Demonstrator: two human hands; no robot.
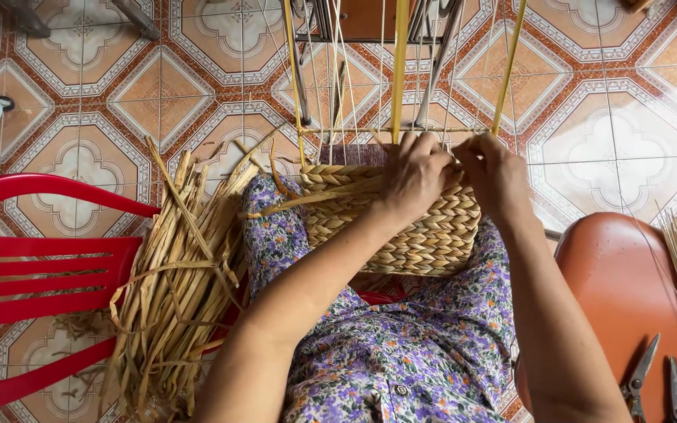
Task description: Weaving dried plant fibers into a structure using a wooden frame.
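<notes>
A tan braided-straw woven panel lies across the lap, its long axis running left to right. Both hands meet at its far edge: left hand and right hand, fingers pinched on a dry straw strand trailing left. Loose straw bundle lies left of the panel.

Red plastic chair left; orange stool right; pliers; patterned tile floor.
</notes>
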